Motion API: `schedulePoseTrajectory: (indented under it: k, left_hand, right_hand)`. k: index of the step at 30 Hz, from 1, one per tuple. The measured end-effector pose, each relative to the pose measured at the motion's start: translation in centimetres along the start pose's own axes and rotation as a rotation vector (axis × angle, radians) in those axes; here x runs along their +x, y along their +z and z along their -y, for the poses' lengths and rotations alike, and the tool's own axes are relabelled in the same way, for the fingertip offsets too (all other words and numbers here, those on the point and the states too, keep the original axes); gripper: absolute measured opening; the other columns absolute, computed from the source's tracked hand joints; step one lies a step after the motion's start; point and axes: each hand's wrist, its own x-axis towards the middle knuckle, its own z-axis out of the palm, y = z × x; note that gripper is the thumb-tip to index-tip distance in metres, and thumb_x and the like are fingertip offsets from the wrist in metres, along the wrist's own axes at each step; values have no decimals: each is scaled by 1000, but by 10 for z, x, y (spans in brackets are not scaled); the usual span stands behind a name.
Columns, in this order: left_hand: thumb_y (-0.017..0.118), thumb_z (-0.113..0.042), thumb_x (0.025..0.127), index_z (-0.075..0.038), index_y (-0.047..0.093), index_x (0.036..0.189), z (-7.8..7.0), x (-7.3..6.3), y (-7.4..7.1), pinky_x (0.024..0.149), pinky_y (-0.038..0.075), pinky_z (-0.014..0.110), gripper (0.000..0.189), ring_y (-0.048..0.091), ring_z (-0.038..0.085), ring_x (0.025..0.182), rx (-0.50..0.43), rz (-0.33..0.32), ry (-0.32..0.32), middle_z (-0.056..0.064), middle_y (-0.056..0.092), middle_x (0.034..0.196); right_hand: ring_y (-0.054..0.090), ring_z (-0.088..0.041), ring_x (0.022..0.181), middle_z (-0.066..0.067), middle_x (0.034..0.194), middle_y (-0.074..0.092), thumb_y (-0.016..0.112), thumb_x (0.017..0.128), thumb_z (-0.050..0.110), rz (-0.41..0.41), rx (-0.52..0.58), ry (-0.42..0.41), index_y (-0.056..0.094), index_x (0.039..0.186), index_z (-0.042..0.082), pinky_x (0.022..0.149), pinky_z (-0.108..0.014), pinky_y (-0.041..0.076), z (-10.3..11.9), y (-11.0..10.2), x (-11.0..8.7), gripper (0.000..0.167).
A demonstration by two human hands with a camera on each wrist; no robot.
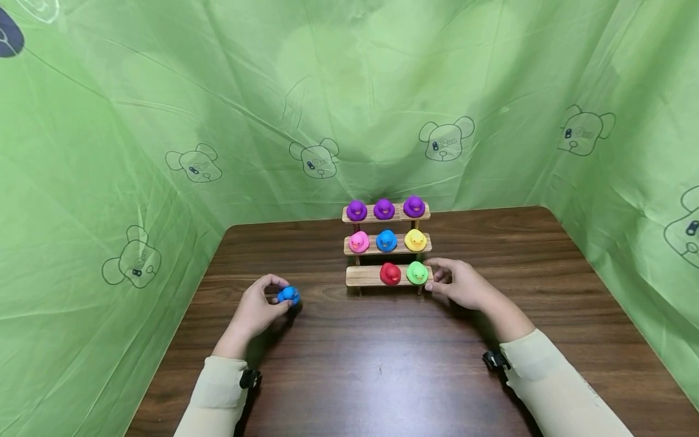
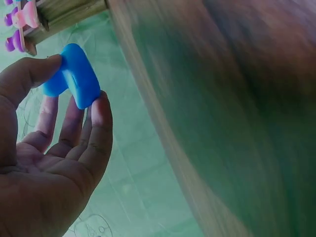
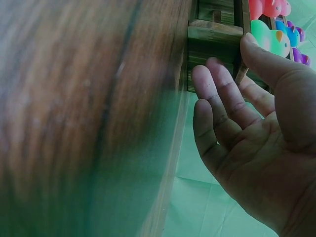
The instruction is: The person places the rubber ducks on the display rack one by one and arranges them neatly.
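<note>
My left hand (image 1: 256, 311) pinches a small blue rubber duck (image 1: 289, 295) between thumb and fingertips, left of the rack. In the left wrist view the blue duck's smooth underside and side show above the curled fingers (image 2: 101, 113). A three-step wooden display rack (image 1: 363, 277) stands near the far side of the table. With thumb and index finger my right hand (image 1: 464, 285) holds the right end of its lowest shelf, beside a green duck (image 1: 417, 273). Left of that duck sits a red duck (image 1: 390, 274); the shelf's left end is bare wood.
On the middle shelf sit a pink duck (image 1: 359, 242), another blue duck (image 1: 386, 241) and a yellow duck (image 1: 415, 240). Three purple ducks (image 1: 384, 209) line the top shelf. Green cloth (image 1: 371, 121) hangs around the brown wooden table (image 1: 349, 364).
</note>
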Motion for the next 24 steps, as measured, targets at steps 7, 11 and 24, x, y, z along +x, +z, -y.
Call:
schedulePoseTrajectory:
  k: [7, 11, 24]
  left_hand:
    - [86, -4, 84, -13, 68, 110, -11, 6, 5, 87, 61, 40, 33, 67, 23, 102, -11, -7, 58, 5, 67, 111]
    - [85, -3, 84, -13, 68, 108, -15, 9, 8, 87, 61, 41, 32, 66, 22, 103, -15, -16, 95, 4, 67, 110]
    - [83, 2, 80, -15, 70, 108, -32, 22, 26, 90, 60, 44, 35, 68, 22, 101, 6, 1, 206, 2, 66, 109]
  right_hand:
    - [67, -18, 85, -2, 95, 70, 83, 92, 15, -4, 10, 5, 63, 142, 7, 75, -35, 58, 0, 0, 1, 55]
    - [67, -18, 85, -2, 95, 70, 84, 92, 15, -7, 0, 5, 63, 142, 8, 76, -35, 58, -1, 1, 1, 55]
    - [67, -17, 86, -1, 95, 70, 84, 91, 16, -8, -7, -4, 63, 141, 8, 78, -36, 58, -2, 1, 1, 55]
